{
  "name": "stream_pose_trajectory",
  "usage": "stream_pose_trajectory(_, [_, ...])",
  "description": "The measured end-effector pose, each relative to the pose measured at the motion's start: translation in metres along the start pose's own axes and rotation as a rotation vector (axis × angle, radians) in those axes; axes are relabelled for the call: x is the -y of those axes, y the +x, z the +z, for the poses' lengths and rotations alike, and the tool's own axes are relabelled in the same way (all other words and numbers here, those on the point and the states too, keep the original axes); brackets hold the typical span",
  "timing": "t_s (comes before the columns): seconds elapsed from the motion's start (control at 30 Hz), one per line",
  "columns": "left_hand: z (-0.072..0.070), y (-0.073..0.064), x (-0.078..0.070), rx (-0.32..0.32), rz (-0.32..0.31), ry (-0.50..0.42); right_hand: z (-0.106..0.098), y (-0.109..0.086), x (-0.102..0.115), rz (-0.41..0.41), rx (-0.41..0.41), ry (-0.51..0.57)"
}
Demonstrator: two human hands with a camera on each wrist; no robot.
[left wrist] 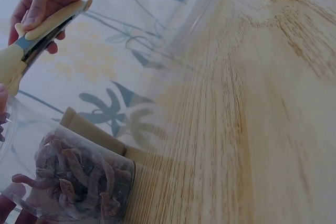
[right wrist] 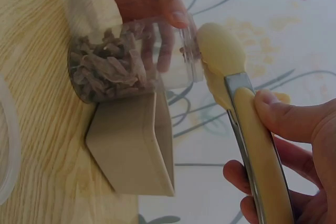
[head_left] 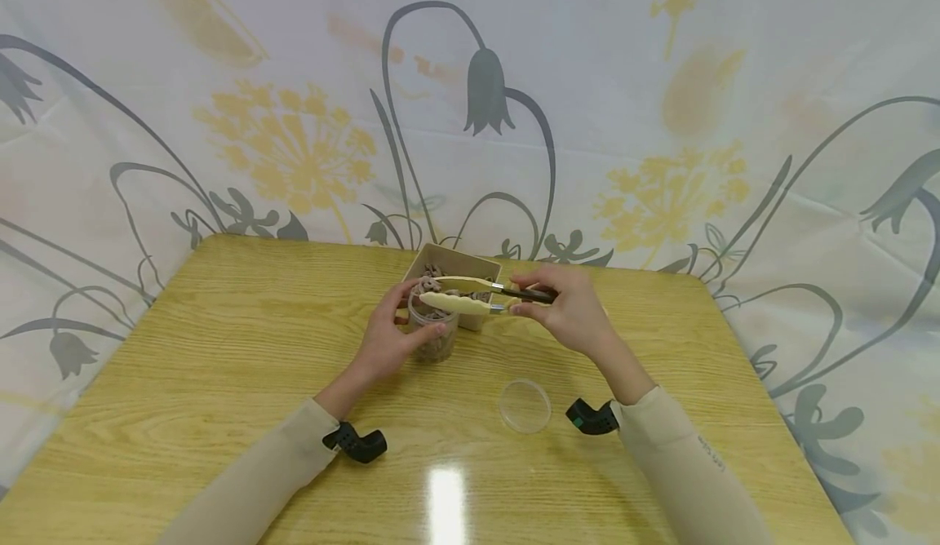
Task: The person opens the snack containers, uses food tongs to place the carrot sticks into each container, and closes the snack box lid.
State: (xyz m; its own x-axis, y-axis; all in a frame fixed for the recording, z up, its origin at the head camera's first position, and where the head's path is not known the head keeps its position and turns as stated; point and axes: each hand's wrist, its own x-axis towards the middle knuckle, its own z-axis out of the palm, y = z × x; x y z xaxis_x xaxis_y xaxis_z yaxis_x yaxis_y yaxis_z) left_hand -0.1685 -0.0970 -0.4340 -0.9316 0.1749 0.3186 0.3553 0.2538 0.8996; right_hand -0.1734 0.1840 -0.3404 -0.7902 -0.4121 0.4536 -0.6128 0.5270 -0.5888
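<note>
My left hand grips a clear jar around its side, with the thumb toward me. Brownish dried strips fill its lower part. In my right hand is a pair of tongs with cream tips and metal arms, held between thumb and fingers. The tong tips are right at the jar's mouth, and a strip shows by them in the head view. Just behind the jar stands a beige box holding more strips.
A clear round lid lies on the wooden table, nearer to me and right of the jar. Behind the table hangs a flower-printed cloth. Black devices are worn on both wrists.
</note>
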Motion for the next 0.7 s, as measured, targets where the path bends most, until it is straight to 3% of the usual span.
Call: stream_pose_trajectory(0.7, [-0.0003, -0.0003, 0.0004, 0.006, -0.011, 0.001, 0.0013, -0.0021, -0.0042, 0.031, 0.006, 0.014])
